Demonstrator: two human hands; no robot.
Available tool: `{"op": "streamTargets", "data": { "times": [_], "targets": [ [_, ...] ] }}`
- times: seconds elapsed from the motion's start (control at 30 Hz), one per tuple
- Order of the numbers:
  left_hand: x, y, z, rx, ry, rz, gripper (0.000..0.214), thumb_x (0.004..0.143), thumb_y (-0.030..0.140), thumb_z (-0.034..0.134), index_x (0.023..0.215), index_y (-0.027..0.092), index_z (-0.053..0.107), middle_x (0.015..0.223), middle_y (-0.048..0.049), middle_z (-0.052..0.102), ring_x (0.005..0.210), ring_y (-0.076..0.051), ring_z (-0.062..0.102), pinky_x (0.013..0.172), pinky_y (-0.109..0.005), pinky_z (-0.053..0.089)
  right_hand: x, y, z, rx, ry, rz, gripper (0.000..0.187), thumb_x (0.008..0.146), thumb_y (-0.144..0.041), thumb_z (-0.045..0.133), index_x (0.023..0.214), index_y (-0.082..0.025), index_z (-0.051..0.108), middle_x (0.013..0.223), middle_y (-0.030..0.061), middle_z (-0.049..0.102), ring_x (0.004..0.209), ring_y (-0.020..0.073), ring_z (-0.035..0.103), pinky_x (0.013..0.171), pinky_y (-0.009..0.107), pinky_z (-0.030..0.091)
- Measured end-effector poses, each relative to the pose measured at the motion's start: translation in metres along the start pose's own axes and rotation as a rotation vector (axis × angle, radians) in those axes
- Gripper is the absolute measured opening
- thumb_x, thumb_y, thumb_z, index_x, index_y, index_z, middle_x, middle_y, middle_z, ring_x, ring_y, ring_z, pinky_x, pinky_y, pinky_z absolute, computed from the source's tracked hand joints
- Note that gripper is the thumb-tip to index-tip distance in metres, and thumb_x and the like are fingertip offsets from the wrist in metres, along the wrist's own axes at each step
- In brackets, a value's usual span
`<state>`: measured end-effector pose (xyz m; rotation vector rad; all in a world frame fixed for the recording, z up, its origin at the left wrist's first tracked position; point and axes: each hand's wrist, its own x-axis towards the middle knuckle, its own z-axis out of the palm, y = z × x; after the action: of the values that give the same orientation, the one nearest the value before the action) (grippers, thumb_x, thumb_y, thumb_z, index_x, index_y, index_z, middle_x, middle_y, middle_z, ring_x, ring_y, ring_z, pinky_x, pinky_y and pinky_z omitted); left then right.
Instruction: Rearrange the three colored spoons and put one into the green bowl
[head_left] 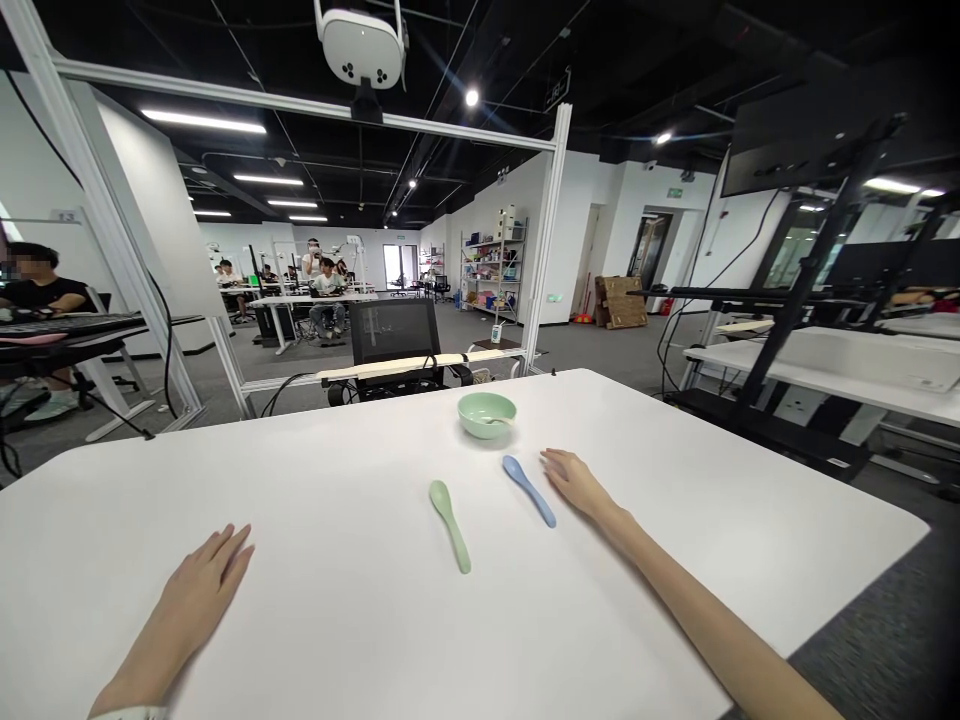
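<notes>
My left hand (201, 583) lies flat on the left part of the white table, fingers stretched out, holding nothing. Farther forward on the right, my right hand (574, 483) is open just beside a blue spoon (530, 491), with a small gap between them. To the left of that spoon lies a green spoon (450, 526), its bowl end pointing away from me. Beyond both spoons stands a light green bowl (486, 414). Inside it rests a pale utensil (496, 421), only partly visible, whose kind I cannot make out.
The white table (330, 610) has its far edge just behind the bowl. Past it are a metal frame (546, 240) and a black office chair (395, 335). A black stand (795, 290) rises at the right. People sit at desks in the background.
</notes>
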<state>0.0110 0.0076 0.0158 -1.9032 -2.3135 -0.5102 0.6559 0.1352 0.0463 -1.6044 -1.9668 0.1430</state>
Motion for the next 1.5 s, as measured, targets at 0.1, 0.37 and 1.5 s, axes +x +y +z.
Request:
{"op": "streamTargets", "data": {
  "times": [0.1,0.37,1.5],
  "targets": [
    [-0.002,0.004,-0.004,0.004,-0.014,-0.003,0.080,0.093,0.055,0.027,0.146,0.009,0.063,0.159,-0.0176,0.058,0.150,-0.036,0.052,0.125,-0.054,0.042,0.024,-0.013,-0.011,0.003,0.068,-0.030,0.042,0.101,-0.027,0.047,0.134,-0.016,0.072,0.136,0.0166,0.073,0.128,0.0294,0.066,0.113,0.046,0.049],
    [-0.003,0.008,-0.006,0.014,0.004,-0.012,0.074,0.093,0.053,0.030,0.144,0.012,0.066,0.156,-0.0152,0.061,0.149,-0.034,0.054,0.124,-0.053,0.044,0.126,-0.085,-0.032,-0.195,-0.088,-0.041,0.031,0.101,-0.021,0.055,0.115,-0.015,0.082,0.109,0.0125,0.082,0.101,0.0226,0.073,0.091,0.027,0.051],
    [-0.040,0.273,-0.045,-1.130,-0.508,-0.100,0.081,0.073,0.097,0.041,0.072,0.020,0.065,0.075,-0.0085,0.070,0.070,-0.019,0.063,0.061,-0.030,0.046,-0.081,-0.247,0.036,0.706,-0.251,-0.248,0.016,0.104,-0.041,0.048,0.108,-0.025,0.051,0.089,0.0007,0.059,0.079,0.0195,0.056,0.074,0.034,0.048]
  ]
}}
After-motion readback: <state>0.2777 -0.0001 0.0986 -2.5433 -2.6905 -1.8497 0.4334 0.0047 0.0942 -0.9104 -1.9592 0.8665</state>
